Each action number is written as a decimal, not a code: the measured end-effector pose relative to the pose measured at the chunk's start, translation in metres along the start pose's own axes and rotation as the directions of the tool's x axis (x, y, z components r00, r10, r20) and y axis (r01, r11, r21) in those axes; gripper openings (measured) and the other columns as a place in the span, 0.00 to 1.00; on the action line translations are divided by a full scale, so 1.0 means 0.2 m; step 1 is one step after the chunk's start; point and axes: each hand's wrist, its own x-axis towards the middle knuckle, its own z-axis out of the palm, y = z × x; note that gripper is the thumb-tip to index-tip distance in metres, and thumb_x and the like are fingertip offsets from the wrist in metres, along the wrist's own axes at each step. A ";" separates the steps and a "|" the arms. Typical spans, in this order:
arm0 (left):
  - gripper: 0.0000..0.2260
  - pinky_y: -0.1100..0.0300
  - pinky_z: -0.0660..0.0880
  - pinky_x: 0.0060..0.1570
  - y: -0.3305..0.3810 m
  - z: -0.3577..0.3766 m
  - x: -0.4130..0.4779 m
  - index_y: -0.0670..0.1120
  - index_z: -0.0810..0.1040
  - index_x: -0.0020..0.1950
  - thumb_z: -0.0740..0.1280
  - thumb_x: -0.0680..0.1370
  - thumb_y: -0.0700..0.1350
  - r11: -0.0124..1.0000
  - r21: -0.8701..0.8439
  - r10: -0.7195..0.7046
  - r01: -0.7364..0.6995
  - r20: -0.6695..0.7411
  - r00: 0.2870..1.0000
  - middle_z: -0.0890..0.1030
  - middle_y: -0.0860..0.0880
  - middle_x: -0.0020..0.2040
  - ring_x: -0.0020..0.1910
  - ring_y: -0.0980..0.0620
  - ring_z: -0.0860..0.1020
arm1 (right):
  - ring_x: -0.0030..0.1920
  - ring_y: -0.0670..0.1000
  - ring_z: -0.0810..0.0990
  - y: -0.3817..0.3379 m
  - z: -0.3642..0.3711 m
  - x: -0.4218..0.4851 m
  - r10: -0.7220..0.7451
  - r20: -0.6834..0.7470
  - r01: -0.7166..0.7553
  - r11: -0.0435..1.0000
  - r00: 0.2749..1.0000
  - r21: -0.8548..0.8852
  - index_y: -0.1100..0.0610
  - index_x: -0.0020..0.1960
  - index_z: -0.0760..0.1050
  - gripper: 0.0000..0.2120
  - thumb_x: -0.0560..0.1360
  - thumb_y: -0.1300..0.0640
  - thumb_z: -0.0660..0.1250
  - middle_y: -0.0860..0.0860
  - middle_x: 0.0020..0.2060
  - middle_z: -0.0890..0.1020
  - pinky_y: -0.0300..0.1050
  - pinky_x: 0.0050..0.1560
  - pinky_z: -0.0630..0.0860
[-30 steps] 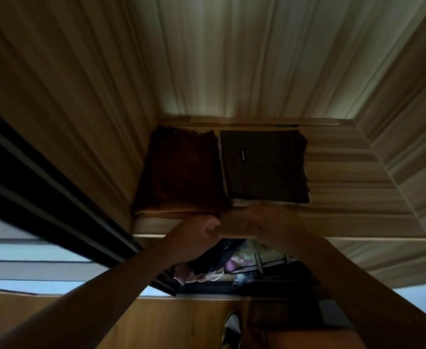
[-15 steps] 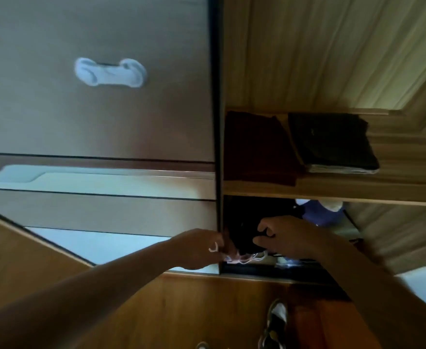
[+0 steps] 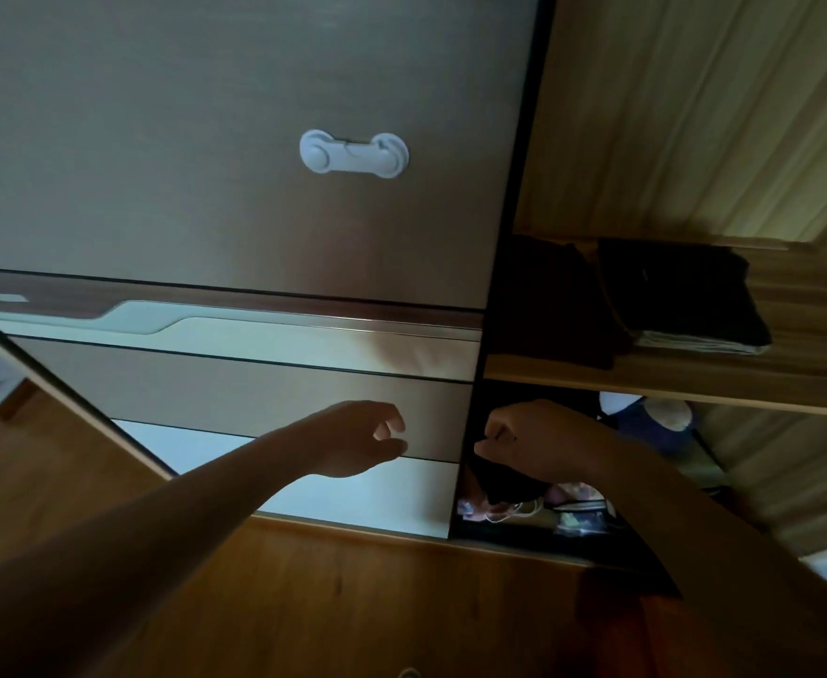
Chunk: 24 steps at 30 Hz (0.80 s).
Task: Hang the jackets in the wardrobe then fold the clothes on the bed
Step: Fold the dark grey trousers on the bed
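The wardrobe (image 3: 695, 115) stands open on the right, and its sliding door (image 3: 255, 212) covers the left part. On the shelf (image 3: 695, 384) lie folded clothes (image 3: 680, 291). Under the shelf, near the door edge, hangs the dark jacket (image 3: 504, 484). It looks soft and light, so it is best taken at the collar or shoulders. The right hand (image 3: 534, 440) has its fingers curled round the top of the jacket. The left hand (image 3: 357, 440) hangs loosely curled before the door and holds nothing.
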 end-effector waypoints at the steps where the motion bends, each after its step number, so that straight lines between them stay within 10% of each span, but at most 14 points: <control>1: 0.15 0.59 0.76 0.57 0.00 -0.01 0.00 0.55 0.76 0.64 0.64 0.81 0.58 1.000 -0.006 -0.005 0.005 0.001 1.000 0.80 0.55 0.60 0.53 0.56 0.78 | 0.48 0.48 0.80 0.00 0.00 0.01 -0.001 -0.002 0.001 1.000 1.000 -0.003 0.50 0.54 0.79 0.18 0.79 0.37 0.62 0.48 0.48 0.82 0.51 0.55 0.79; 12: 0.17 0.60 0.74 0.56 0.03 -0.10 0.01 0.54 0.75 0.67 0.64 0.81 0.58 1.000 -0.015 0.014 -0.014 0.002 1.000 0.79 0.53 0.62 0.56 0.53 0.78 | 0.47 0.53 0.81 0.01 -0.13 0.15 0.153 -0.167 -0.156 0.988 0.974 0.000 0.57 0.55 0.77 0.22 0.77 0.37 0.65 0.56 0.55 0.82 0.44 0.41 0.76; 16: 0.16 0.62 0.77 0.50 0.05 -0.13 0.03 0.52 0.75 0.66 0.65 0.81 0.57 0.998 -0.050 0.030 -0.031 -0.013 0.999 0.79 0.52 0.62 0.54 0.51 0.80 | 0.58 0.59 0.80 -0.04 -0.24 0.24 0.206 -0.242 -0.151 0.962 0.948 0.230 0.63 0.67 0.75 0.24 0.78 0.47 0.68 0.59 0.61 0.80 0.53 0.58 0.79; 24: 0.18 0.66 0.72 0.45 0.04 -0.16 0.06 0.52 0.74 0.68 0.65 0.81 0.57 0.997 -0.051 0.061 -0.061 0.013 0.998 0.79 0.51 0.63 0.50 0.55 0.78 | 0.51 0.55 0.80 -0.09 -0.33 0.37 0.338 -0.253 -0.214 0.884 0.907 0.415 0.62 0.58 0.75 0.15 0.75 0.57 0.71 0.56 0.53 0.79 0.52 0.53 0.80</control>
